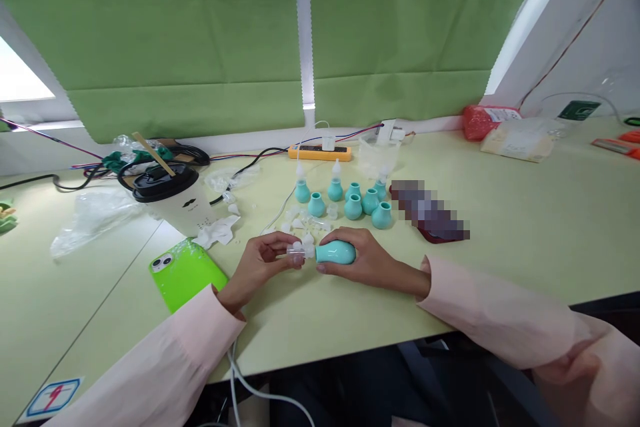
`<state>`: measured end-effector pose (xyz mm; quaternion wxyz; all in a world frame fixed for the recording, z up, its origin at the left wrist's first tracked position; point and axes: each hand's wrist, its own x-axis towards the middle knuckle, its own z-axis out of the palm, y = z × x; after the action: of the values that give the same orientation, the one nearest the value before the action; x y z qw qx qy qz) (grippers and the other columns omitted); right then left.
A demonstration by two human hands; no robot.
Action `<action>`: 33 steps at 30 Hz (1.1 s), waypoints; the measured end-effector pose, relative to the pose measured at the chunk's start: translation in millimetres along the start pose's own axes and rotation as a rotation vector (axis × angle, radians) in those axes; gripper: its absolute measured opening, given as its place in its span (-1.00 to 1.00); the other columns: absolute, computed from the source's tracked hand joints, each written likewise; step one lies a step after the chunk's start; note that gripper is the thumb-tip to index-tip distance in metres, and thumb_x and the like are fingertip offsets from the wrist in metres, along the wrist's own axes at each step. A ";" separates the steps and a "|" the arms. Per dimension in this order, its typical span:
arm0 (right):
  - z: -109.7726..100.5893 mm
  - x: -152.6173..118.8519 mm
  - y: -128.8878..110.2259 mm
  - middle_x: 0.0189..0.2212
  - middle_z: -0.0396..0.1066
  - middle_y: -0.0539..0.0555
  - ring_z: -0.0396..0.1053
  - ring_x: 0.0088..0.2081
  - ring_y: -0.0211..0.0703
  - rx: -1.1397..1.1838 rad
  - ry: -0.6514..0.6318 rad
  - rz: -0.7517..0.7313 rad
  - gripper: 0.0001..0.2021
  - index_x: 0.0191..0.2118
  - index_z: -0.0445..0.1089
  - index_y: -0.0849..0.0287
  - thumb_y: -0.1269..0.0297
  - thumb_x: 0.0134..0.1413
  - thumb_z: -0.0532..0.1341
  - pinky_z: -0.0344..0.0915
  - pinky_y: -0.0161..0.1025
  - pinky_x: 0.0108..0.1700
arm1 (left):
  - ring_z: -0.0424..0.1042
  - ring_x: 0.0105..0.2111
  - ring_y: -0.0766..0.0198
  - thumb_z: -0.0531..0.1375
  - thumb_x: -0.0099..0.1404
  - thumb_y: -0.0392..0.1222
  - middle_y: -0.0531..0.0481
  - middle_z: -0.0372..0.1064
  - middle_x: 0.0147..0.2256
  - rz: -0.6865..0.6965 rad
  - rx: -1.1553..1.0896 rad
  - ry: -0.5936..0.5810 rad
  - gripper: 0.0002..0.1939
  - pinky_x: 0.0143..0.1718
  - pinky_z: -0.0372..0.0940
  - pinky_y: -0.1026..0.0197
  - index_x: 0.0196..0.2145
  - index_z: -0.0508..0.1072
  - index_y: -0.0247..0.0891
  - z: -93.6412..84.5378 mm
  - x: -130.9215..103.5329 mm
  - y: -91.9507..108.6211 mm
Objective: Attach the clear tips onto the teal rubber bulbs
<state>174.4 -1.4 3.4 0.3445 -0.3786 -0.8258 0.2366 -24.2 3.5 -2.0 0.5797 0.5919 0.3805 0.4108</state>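
The left hand pinches a clear plastic tube, and at the tube's three o'clock the right hand grips a turquoise bulb, mouth toward nine, with more bulbs at twelve.

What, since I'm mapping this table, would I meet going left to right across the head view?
Clear plastic bag, bright green phone, left hand pinching a clear plastic piece, turquoise bulb in the right hand, pixelated dark-red item, pale packet, orange-and-grey item.
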 end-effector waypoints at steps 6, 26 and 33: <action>0.9 -2.5 -2.6 -0.40 0.30 0.00 0.25 -0.38 -0.27 -0.066 -0.023 -0.005 -0.73 -0.33 0.20 0.19 0.12 -0.13 0.17 0.16 -0.33 -0.36 | 0.41 -0.49 0.31 0.30 -0.14 -0.32 -0.01 0.45 -0.49 -0.077 -0.004 0.022 -0.69 -0.36 0.33 0.24 -0.35 0.40 -0.37 3.2 -1.2 2.4; 3.9 -4.9 4.8 -0.35 0.27 0.02 0.24 -0.34 -0.24 -0.110 -0.110 -0.111 -0.76 -0.31 0.15 0.18 0.17 -0.08 0.14 0.15 -0.32 -0.35 | 0.34 -0.59 0.35 0.27 -0.10 -0.28 0.00 0.39 -0.60 -0.002 0.086 -0.019 -0.77 -0.50 0.30 0.26 -0.40 0.42 -0.40 3.8 -3.8 -1.8; 6.1 -4.2 2.2 -0.40 0.26 -0.02 0.23 -0.39 -0.27 0.015 -0.116 -0.011 -0.75 -0.33 0.15 0.17 0.19 -0.15 0.19 0.15 -0.33 -0.37 | 0.40 -0.45 0.25 0.30 -0.16 -0.30 -0.06 0.44 -0.44 0.058 0.152 0.040 -0.75 -0.44 0.34 0.23 -0.42 0.44 -0.36 3.5 -5.8 -6.1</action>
<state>172.8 -4.2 -3.6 0.3002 -0.3571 -0.8447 0.2624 -23.0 -2.9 -8.3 0.5134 0.6367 0.4048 0.4089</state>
